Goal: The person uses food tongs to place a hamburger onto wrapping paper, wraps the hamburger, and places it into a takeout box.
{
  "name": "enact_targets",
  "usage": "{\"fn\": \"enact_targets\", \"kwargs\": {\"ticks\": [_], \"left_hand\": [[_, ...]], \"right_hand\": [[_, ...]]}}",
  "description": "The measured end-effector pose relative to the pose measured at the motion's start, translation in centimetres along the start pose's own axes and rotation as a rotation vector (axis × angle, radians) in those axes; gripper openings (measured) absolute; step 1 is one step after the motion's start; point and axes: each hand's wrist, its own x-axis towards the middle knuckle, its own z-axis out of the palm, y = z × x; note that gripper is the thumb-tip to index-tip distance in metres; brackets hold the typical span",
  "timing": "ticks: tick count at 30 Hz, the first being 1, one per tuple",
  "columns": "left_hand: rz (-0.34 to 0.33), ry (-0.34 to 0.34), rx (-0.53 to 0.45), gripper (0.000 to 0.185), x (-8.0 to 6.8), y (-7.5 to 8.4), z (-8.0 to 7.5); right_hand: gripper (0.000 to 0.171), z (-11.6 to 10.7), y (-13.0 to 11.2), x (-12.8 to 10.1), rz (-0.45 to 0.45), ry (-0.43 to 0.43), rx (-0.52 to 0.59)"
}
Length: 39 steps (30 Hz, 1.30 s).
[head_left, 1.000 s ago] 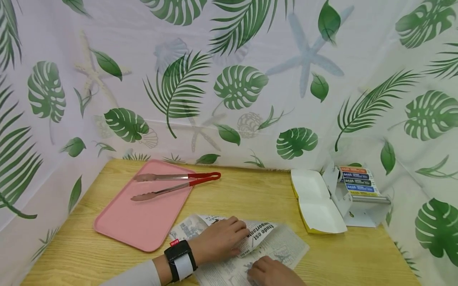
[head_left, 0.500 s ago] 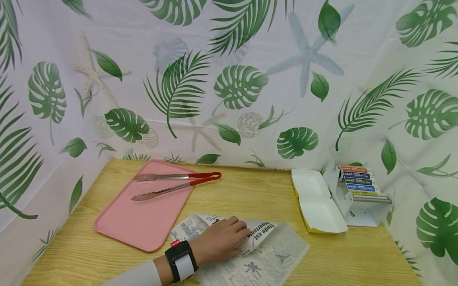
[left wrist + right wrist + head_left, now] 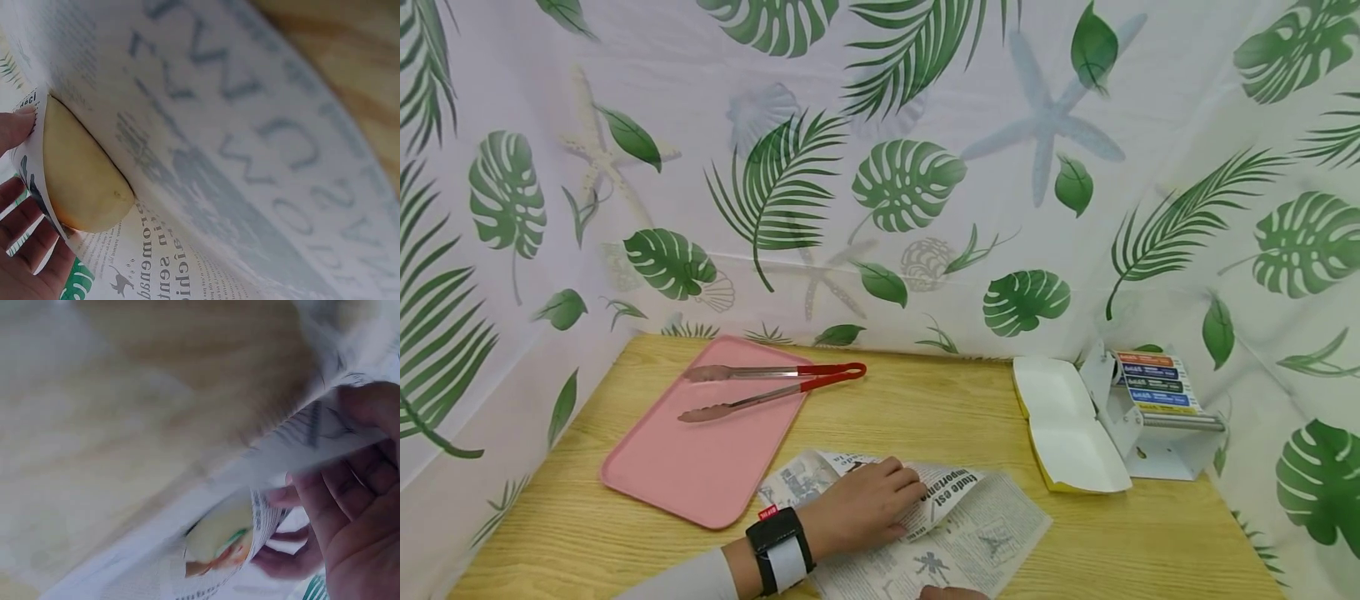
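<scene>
A sheet of newsprint-style wrapping paper (image 3: 992, 533) lies on the table, its far part folded over. Inside that fold is a pale yellow folded bread (image 3: 84, 169); red, green and brown filling shows in the right wrist view. My left hand (image 3: 865, 508) grips the folded paper around the bread, thumb on one side and fingers on the other. At the bottom edge of the head view only a bit of my right hand (image 3: 953, 593) appears. In the right wrist view its thumb (image 3: 369, 406) and fingers pinch the lifted near edge of the paper.
Red-handled tongs (image 3: 775, 385) lie across a pink tray (image 3: 677, 475) at left. To the right, an open yellow-and-white food box (image 3: 1075, 446) stands beside a metal label dispenser (image 3: 1165, 433). A leaf-patterned curtain (image 3: 880, 167) encloses the wooden table's back and sides (image 3: 917, 400).
My right hand has left the middle of the paper, dropped out of the head view, and now shows at its bottom edge. The left hand keeps its hold in place.
</scene>
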Motion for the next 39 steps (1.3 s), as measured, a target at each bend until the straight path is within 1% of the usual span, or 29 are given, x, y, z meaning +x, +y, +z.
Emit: {"fn": "enact_targets", "kwargs": {"ticks": [1, 2, 3, 4, 6, 7, 9, 11, 13, 15, 16, 18, 19, 21, 26, 28, 29, 32, 33, 35, 36, 37, 38, 39], "left_hand": [[0.005, 0.007, -0.008, 0.048, 0.0, 0.0, 0.0], [0.010, 0.017, -0.017, 0.045, -0.1, 0.0, 0.0], [0.014, 0.025, -0.024, 0.042, -0.1, 0.0, 0.0], [0.017, 0.033, -0.028, 0.039, -0.1, 0.0, 0.0], [0.023, 0.042, -0.021, 0.036, -0.2, -0.1, -0.1], [0.026, 0.044, -0.013, 0.036, -0.2, -0.1, -0.1], [0.032, 0.042, -0.009, 0.030, -0.2, -0.3, -0.3], [0.037, 0.016, -0.028, 0.026, -0.4, -0.6, -0.4], [0.022, -0.027, -0.097, 0.030, -0.6, -1.0, -0.6], [-0.003, -0.077, -0.179, 0.039, -0.9, -1.4, -0.7], [-0.012, -0.099, -0.217, 0.040, -1.0, -1.6, -0.8], [-0.022, -0.118, -0.297, 0.036, -1.1, -2.1, -0.9], [-0.022, -0.122, -0.328, 0.033, -1.2, -2.4, -1.0], [-0.019, -0.126, -0.424, 0.028, -1.2, -3.0, -1.0], [-0.049, -0.067, -0.647, 0.017, -1.4, -4.3, -0.6], [-0.091, -0.027, -0.691, 0.020, -1.5, -4.5, -0.3], [-0.132, -0.014, -0.718, 0.020, -1.6, -4.6, -0.3], [-0.283, 0.028, -0.812, 0.019, -1.7, -4.5, -0.4], [-0.333, 0.042, -0.829, 0.020, -1.7, -4.4, -0.5], [-0.408, 0.058, -0.847, 0.027, -1.5, -4.1, -0.8], [-0.424, 0.058, -0.824, 0.031, -1.4, -3.9, -1.0], [-0.430, 0.053, -0.771, 0.035, -1.3, -3.7, -1.1], [-0.421, 0.044, -0.703, 0.039, -1.1, -3.4, -1.2], [-0.411, 0.029, -0.631, 0.044, -1.0, -3.2, -1.3]], "right_hand": [[0.011, -1.1, 0.2, 0.5, -0.062, 0.017, -0.053], [0.011, -2.1, 0.4, 0.9, -0.096, 0.024, -0.074], [0.010, -3.0, 0.6, 1.3, -0.107, 0.033, -0.075], [0.008, -3.8, 0.9, 1.7, -0.097, 0.034, -0.060], [0.006, -5.0, 1.2, 2.3, -0.016, 0.058, 0.029], [0.008, -5.7, 1.4, 2.6, 0.038, 0.045, 0.078], [0.013, -6.9, 1.9, 3.3, 0.167, 0.002, 0.177], [0.018, -7.8, 2.6, 3.9, 0.248, -0.013, 0.240], [0.025, -8.4, 3.6, 4.6, 0.297, 0.006, 0.275], [0.028, -8.5, 4.7, 5.3, 0.310, 0.046, 0.262], [0.029, -8.5, 5.3, 5.6, 0.319, 0.064, 0.257], [0.029, -8.4, 6.5, 6.3, 0.354, 0.077, 0.247], [0.028, -8.3, 7.1, 6.6, 0.373, 0.077, 0.246], [0.026, -8.1, 8.1, 7.1, 0.415, 0.056, 0.239], [0.019, -7.1, 9.6, 8.1, 0.488, -0.001, 0.239], [0.020, -6.9, 9.8, 8.3, 0.516, -0.004, 0.227], [0.022, -6.8, 9.9, 8.4, 0.532, -0.005, 0.220], [0.028, -6.7, 9.8, 8.8, 0.579, -0.002, 0.190], [0.027, -6.7, 9.8, 9.0, 0.596, 0.002, 0.186], [0.021, -6.6, 9.8, 9.3, 0.630, 0.001, 0.179], [0.017, -6.5, 9.8, 9.4, 0.647, 0.003, 0.176], [0.013, -6.4, 9.8, 9.5, 0.666, 0.006, 0.177], [0.010, -6.3, 9.8, 9.6, 0.681, 0.010, 0.176], [0.013, -6.2, 9.8, 9.6, 0.693, 0.016, 0.175]]}}
